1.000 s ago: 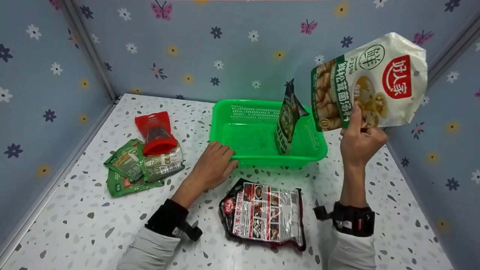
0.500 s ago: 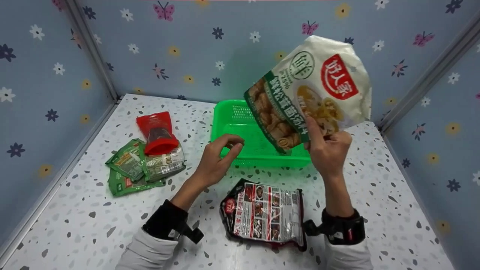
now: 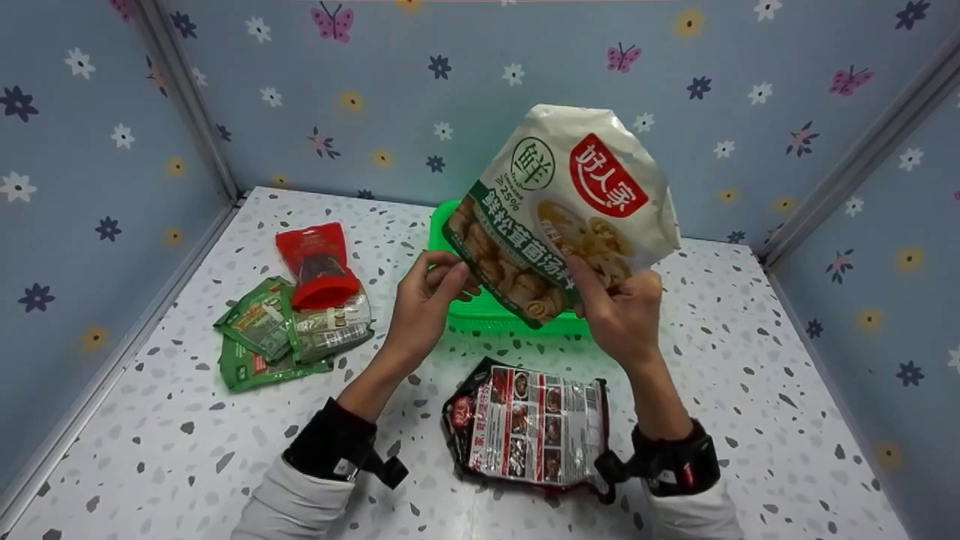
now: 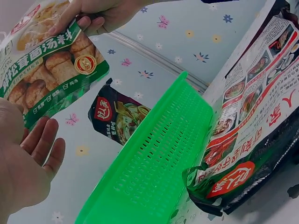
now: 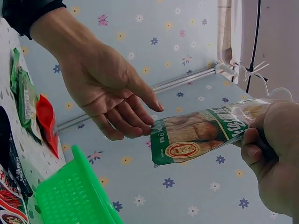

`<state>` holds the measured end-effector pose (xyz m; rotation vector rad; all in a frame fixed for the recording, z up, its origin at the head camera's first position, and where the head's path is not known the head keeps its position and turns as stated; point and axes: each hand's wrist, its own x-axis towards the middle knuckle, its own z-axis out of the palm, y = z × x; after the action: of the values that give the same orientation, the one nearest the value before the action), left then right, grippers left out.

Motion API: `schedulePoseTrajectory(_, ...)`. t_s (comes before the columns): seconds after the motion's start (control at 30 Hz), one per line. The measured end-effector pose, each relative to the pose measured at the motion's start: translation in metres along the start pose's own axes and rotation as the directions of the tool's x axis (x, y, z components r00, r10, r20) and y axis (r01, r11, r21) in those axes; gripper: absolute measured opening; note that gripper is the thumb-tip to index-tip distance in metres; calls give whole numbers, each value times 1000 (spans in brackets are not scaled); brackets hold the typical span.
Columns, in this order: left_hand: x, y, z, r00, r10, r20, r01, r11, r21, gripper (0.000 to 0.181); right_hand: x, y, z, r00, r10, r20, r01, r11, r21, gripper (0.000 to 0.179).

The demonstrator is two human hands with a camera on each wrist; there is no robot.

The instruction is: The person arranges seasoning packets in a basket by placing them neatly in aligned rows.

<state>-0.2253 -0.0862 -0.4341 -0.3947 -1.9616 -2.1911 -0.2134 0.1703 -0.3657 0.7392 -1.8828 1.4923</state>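
Note:
My right hand (image 3: 622,319) pinches the lower right part of a white and green soup seasoning pouch (image 3: 562,202), thumb across its printed front. The pouch is held tilted above a green plastic basket (image 3: 487,324), hiding most of it. At the pouch's lower left edge is my left hand (image 3: 416,315); in the right wrist view its fingers (image 5: 126,119) are relaxed, thumb apart, with fingertips right at the pouch's end. A dark pouch (image 4: 119,114) with a food picture stands in the basket, seen in the left wrist view and hidden from the head.
A black-edged packet (image 3: 536,427) with rows of food pictures lies on the speckled table (image 3: 757,420) before the basket. To the left, a red pouch (image 3: 315,262) rests on several green packets (image 3: 259,322). Flower-patterned walls enclose the back and sides.
My right hand has brought the soup seasoning pouch left and down, from beyond the basket's right side to over it. My left hand has let go of the basket rim and come to the pouch's edge.

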Motion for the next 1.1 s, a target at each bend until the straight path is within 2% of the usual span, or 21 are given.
schedulePoseTrajectory(0.1,1,1,1,999,-32,5,32,999,-21,21,0,1,0,1000,-16,4,15,1000,14,24)
schedulePoseTrajectory(0.27,1,0,2,1000,-19,23,20,1000,-23,18,1,4,0,998,-66,14,65,998,9,18)
schedulePoseTrajectory(0.47,1,1,3,998,-58,10,59,992,-111,14,1,5,-1,996,-83,21,84,996,-30,20)
schedulePoseTrajectory(0.6,1,1,3,997,-73,34,77,985,-153,15,2,6,-3,996,-85,25,86,995,-42,22)
schedulePoseTrajectory(0.9,-1,2,2,987,-78,139,94,989,-116,38,4,9,-7,994,-88,65,92,994,-66,22)
schedulePoseTrajectory(1.1,-1,1,2,986,-67,155,85,990,-110,39,5,6,-12,994,-23,104,25,999,-21,19)
